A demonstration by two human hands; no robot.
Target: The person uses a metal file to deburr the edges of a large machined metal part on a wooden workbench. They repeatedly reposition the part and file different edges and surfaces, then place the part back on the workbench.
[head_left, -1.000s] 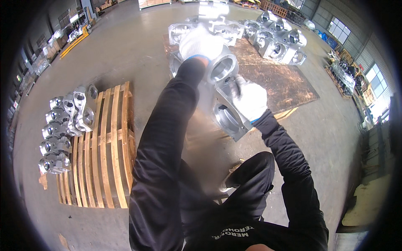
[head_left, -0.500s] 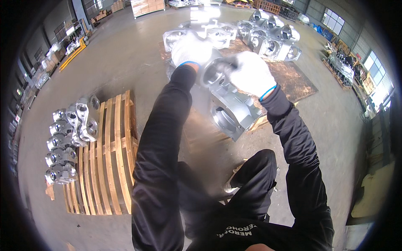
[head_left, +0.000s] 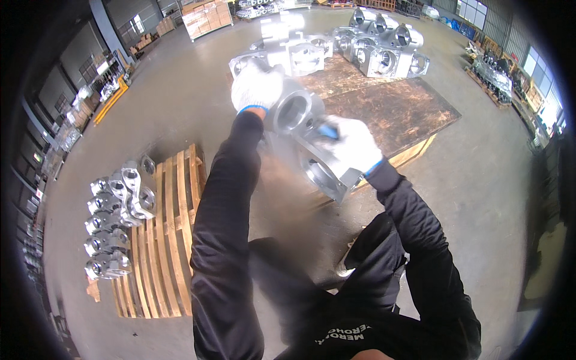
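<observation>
A silver metal casting (head_left: 309, 141) with large round bores is tilted in front of me at the near edge of a board-topped pallet (head_left: 393, 114). My left hand (head_left: 258, 87), in a white glove with a blue cuff edge, grips the far left side of the casting; its fingers are partly blurred. My right hand (head_left: 354, 144), gloved the same way, is closed over the casting's right side. A small blue object (head_left: 327, 131) shows at its fingers, too blurred to name. More silver castings (head_left: 305, 57) stand behind on the same pallet.
Another group of castings (head_left: 384, 54) stands at the pallet's far right. To my left, a slatted wooden pallet (head_left: 159, 258) carries several smaller castings (head_left: 111, 231). Farther off are stacked boxes (head_left: 206, 19), a yellow pallet jack (head_left: 112, 99) and loaded pallets (head_left: 492, 78) along the right wall.
My right hand has moved down along the casting's right side, and the blue object now shows at its fingers. My left hand stays on the casting. The whole view has shifted slightly.
</observation>
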